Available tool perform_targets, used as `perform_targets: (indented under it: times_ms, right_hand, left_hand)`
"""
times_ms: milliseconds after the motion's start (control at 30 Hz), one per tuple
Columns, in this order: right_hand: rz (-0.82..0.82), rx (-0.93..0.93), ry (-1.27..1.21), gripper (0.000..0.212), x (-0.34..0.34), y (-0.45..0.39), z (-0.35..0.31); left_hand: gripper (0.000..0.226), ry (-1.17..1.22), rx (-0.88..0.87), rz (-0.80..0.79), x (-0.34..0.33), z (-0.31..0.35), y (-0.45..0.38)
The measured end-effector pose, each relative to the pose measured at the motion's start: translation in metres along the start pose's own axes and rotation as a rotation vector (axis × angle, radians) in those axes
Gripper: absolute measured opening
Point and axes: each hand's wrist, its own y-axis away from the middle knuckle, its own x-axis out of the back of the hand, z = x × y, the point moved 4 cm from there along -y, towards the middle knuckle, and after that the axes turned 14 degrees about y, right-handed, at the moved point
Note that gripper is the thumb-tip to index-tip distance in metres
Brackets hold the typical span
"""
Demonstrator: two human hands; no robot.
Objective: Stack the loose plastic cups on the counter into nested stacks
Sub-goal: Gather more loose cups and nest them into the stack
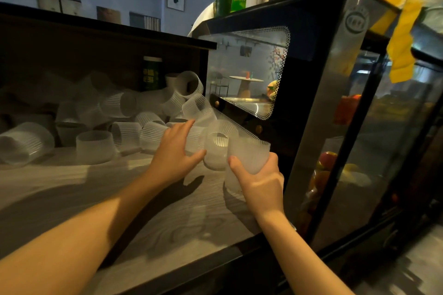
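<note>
Cups lie heaped along the back of the tabletop [167, 199], and the one that matters sits between your two hands. Your right hand [260, 183] grips an upright cup [249, 155], perhaps already a short stack, with its mouth facing up and tilted a little toward the left. Your left hand [173, 153] has its fingers spread and only lightly bent, thumb touching the side of a tipped cup [215, 148] just beside the held one; whether it truly grips that cup I cannot tell, so I read it as released.

That tipped cup lies on its side with its long axis pointing toward you, mouth facing the camera. It touches or nearly touches the held cup, on its left. Your left hand is the nearer one, so the coming move likely calls for turning that cup base-down over the held mouth.

Count: two cups at the hands, and roughly fifteen loose ones in the pile [124, 117] behind, some upright, most toppled; blur hides an exact number. A glass-fronted cabinet [335, 93] stands close on the right.
</note>
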Motion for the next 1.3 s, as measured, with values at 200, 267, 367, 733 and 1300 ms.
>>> perform_targets:
  times_ms: [200, 267, 367, 733, 1300]
  right_hand:
    - [-0.031, -0.116, -0.004, 0.052, -0.003, -0.004, 0.007]
    - [-0.057, -0.129, 0.002, 0.051, -0.005, -0.005, 0.007]
    - [-0.059, -0.144, 0.008, 0.052, -0.006, -0.007, 0.009]
    - [-0.054, -0.126, 0.042, 0.062, -0.007, -0.006, 0.011]
    - [-0.146, 0.364, 0.393, 0.085, -0.02, 0.006, -0.017]
  left_hand:
    - [0.1, -0.013, 0.019, -0.016, -0.027, -0.002, -0.026]
    - [0.098, 0.009, 0.023, -0.021, -0.036, -0.008, -0.029]
    - [0.081, 0.064, 0.01, 0.013, -0.04, -0.011, -0.032]
    - [0.061, 0.603, 0.067, 0.273, 0.009, 0.003, -0.014]
    - [0.061, 0.881, 0.189, 0.205, 0.074, 0.0, 0.02]
